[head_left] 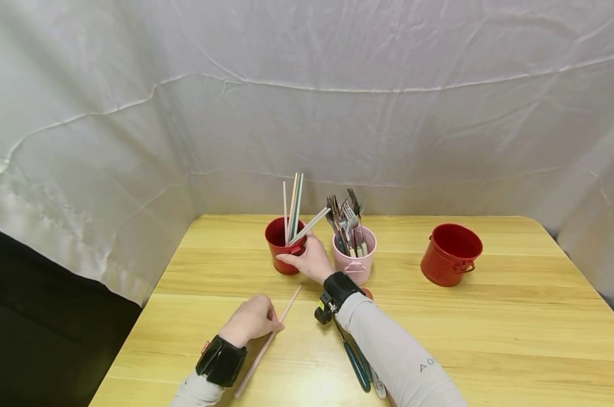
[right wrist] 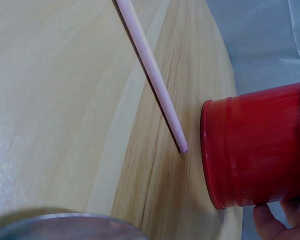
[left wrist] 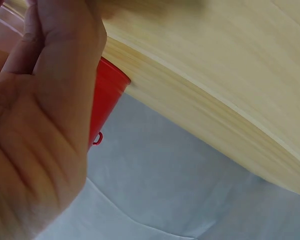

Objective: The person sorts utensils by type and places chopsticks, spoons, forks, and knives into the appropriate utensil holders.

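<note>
My left hand (head_left: pixel 252 321) pinches a pink chopstick (head_left: pixel 256 362) between thumb and fingertips. This chopstick lies slanted on the wooden table, its far tip pointing toward a red bucket (head_left: pixel 281 264). Several chopsticks (head_left: pixel 294 206) stand in that bucket, and a pale pair leans out over its right rim. My right hand (head_left: pixel 314 260) grips the bucket's near right side, thumb across the front. In the right wrist view its fingers (right wrist: pixel 270 225) curl round the bucket wall. The left wrist view shows mostly my palm, with the pinching fingertips out of sight.
Just right of my right hand stands a pink bucket (head_left: pixel 355 268) full of forks and other cutlery (head_left: pixel 350 217). Another red bucket (head_left: pixel 441 265) stands farther right. Dark green-handled cutlery (head_left: pixel 358 364) lies partly under my right forearm. A pale curtain (head_left: pixel 388 113) hangs behind the table.
</note>
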A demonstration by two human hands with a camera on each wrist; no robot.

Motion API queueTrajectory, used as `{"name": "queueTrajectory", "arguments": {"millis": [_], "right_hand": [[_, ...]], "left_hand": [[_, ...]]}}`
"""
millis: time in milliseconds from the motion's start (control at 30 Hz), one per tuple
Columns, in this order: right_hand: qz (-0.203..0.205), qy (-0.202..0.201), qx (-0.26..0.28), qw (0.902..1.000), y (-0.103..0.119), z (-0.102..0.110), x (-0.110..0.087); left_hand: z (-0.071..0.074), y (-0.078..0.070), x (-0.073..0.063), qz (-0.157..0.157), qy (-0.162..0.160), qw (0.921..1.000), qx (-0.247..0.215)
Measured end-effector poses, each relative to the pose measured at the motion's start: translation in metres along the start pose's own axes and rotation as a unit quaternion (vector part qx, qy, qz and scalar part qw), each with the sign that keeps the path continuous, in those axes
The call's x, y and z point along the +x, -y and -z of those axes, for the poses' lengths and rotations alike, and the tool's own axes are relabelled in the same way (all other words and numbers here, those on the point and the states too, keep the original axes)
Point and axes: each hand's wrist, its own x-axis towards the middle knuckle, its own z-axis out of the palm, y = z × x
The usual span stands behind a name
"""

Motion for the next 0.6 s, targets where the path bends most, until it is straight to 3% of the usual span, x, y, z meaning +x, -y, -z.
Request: {"name": "queueTrajectory", "arguments": {"millis": [300, 600], "right_hand": [[-0.003, 0.0, -0.004, 1.0, 0.0, 0.0, 0.0], [-0.004, 0.0, -0.011, 0.9999, 0.001, 0.0, 0.0]], "left_hand": [[0.003, 0.002, -0.002, -0.013, 0.009, 0.9999, -0.003], [0.01, 0.011, -0.004, -0.006, -0.007, 0.9997, -0.022]]}}
